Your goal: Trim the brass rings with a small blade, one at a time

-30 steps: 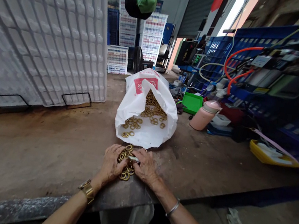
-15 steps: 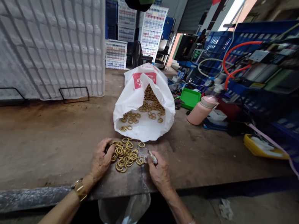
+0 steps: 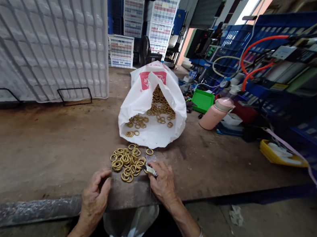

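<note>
A loose pile of brass-coloured metal rings (image 3: 129, 163) lies on the brown worktable near its front edge. My right hand (image 3: 163, 181) is closed round a small whitish tool with a dark tip (image 3: 151, 170), whose kind I cannot make out. The tip points left and meets the right side of the pile. My left hand (image 3: 96, 195) is at the table edge, below and left of the pile. Its thumb and fingers are curled but apart, and no ring shows between them. Behind the pile, a white plastic bag (image 3: 164, 134) lies with its mouth facing me, many more rings inside.
White ribbed trays (image 3: 55, 22) stand in black wire holders on the left. To the right are a pink bottle (image 3: 215, 114), a green tray (image 3: 202, 101) and a yellow dish (image 3: 281, 154). Another plastic bag (image 3: 129, 223) hangs below the table edge at my lap.
My left hand has drawn back from the left side of the pile towards the table edge. My right hand has moved left with the small tool, up to the rings.
</note>
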{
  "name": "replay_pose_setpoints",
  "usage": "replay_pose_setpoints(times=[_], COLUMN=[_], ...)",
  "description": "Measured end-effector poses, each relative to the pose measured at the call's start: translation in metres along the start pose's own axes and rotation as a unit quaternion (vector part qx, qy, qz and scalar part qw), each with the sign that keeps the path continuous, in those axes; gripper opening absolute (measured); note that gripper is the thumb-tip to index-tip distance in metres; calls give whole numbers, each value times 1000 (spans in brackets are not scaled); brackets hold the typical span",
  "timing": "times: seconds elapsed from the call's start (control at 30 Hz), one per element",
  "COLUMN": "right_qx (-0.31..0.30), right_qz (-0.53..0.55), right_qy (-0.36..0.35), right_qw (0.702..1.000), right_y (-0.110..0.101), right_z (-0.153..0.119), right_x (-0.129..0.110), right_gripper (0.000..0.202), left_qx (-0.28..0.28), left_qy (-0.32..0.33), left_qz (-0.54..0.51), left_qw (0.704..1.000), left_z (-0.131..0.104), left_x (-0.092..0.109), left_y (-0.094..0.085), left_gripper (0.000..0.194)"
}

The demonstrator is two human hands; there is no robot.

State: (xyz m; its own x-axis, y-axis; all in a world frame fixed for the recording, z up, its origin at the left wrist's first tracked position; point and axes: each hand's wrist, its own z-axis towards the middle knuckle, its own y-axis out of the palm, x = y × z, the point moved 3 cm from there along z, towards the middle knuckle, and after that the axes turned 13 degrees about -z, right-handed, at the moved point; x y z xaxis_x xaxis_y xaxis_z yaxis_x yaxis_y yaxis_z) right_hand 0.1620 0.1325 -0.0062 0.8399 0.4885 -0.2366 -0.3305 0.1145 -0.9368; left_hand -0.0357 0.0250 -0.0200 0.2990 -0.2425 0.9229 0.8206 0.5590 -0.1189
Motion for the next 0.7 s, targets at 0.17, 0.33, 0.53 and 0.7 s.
replay_pose_setpoints(times=[0.17,0.33,0.53,0.7], right_qx=[2,15,36,-34], right_qz=[9,22,146,324], right_qy=[4,21,76,115], right_qw=[1000,999,986,938], right_y=[1,2,0,-15], right_z=[1,2,3,1], right_x=[-5,-2,2,-24], right_gripper=[27,27,18,14], left_qx=[-6,-12,-29,-56], left_qy=[61,73,49,86], left_qz=[41,58,42,33], left_qw=[997,996,998,994], left_z=[-6,-10,-19,-19], left_x=[8,17,30,43], left_y=[2,5,16,26], left_gripper=[14,13,14,23])
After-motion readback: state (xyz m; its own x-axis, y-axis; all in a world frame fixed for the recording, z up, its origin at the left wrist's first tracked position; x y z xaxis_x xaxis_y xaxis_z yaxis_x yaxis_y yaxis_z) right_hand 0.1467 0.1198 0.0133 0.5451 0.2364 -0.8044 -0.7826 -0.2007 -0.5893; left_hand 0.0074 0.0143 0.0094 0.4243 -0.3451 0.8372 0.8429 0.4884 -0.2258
